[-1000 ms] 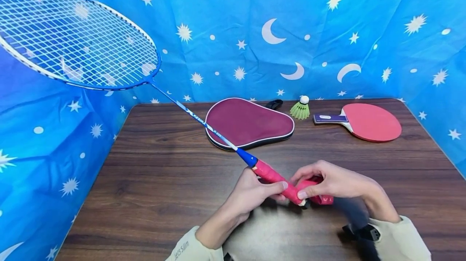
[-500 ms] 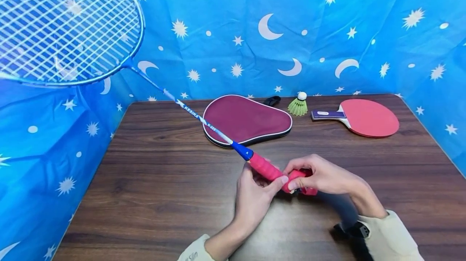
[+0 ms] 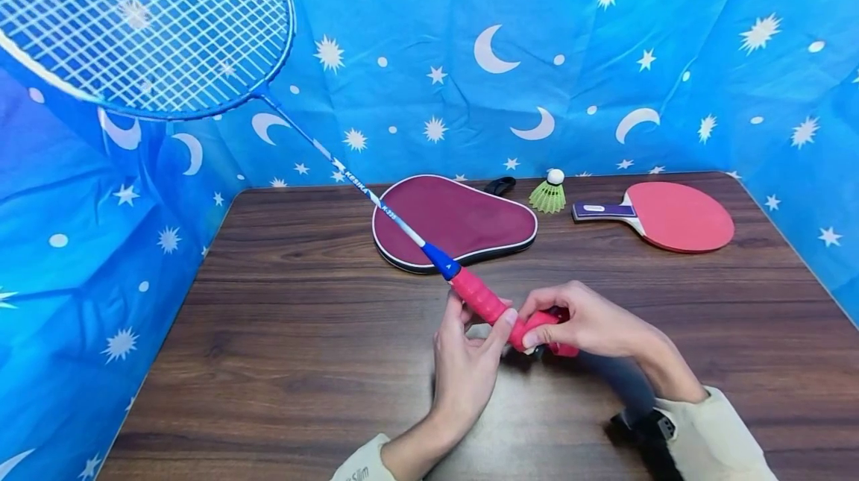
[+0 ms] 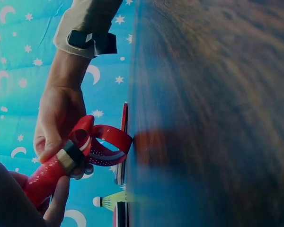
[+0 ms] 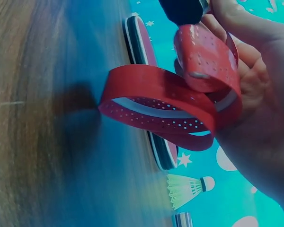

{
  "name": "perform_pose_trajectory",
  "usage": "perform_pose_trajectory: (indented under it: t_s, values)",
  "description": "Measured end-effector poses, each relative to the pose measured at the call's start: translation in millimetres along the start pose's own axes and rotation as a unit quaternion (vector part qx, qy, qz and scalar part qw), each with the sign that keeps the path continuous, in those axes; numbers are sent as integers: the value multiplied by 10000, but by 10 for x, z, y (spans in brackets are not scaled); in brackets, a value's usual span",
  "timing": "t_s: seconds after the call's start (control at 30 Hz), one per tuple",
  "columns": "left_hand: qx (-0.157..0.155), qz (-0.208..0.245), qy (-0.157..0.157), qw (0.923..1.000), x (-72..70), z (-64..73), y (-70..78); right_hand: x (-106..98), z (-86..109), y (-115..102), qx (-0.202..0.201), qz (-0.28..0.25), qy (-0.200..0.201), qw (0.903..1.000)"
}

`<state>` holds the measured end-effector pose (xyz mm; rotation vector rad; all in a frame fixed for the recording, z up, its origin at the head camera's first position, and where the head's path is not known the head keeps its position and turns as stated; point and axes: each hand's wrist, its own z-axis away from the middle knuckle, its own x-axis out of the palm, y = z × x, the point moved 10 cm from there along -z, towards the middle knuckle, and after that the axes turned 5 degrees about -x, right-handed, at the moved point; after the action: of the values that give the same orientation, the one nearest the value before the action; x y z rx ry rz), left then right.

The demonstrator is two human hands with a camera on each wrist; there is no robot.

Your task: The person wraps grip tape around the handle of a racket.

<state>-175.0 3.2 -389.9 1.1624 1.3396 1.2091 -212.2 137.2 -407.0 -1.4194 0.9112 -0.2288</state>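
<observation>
A blue-and-white badminton racket (image 3: 396,224) slants up to the left, its strung head cut off by the frame's edge. Red perforated grip tape is wound around its handle (image 3: 478,296). My left hand (image 3: 463,373) holds the wrapped handle between thumb and fingers. At the handle's lower end, my right hand (image 3: 600,321) pinches the grip tape (image 3: 566,350). Loose loops of that tape (image 5: 142,82) hang below the right fingers in the right wrist view. A cream band and the black butt end (image 4: 72,153) of the handle show in the left wrist view.
On the wooden table (image 3: 282,362) lie a maroon paddle case (image 3: 456,220), a yellow-green shuttlecock (image 3: 549,192) and a red table tennis paddle (image 3: 681,216), all toward the back. A blue star-patterned cloth (image 3: 403,19) hangs behind and beside the table.
The racket has tilted, its head rising out of frame. Both hands sit slightly further up and left, the left wrist more upright. The right hand keeps pinching the tape at the handle's end.
</observation>
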Motion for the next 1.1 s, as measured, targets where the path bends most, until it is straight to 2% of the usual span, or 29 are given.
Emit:
perform_pose_trajectory:
  t_s: [0.2, 0.4, 0.63, 0.87, 1.1]
  values:
    - [281, -65, -157, 9995, 56, 45, 62, -54, -13, 32, 92, 312, 215, 9992]
    - [298, -167, -254, 9991, 87, 58, 53, -36, -26, 22, -51, 199, 238, 9995]
    - [-72, -252, -65, 9996, 35, 45, -24, 6, -30, 16, -110, 108, 206, 9997]
    - [-289, 100, -144, 9994, 58, 17, -96, -24, 12, -5, -90, -71, 197, 9997]
    - [-550, 165, -106, 9983, 68, 18, -182, -62, 28, -26, -144, -83, 231, 9996]
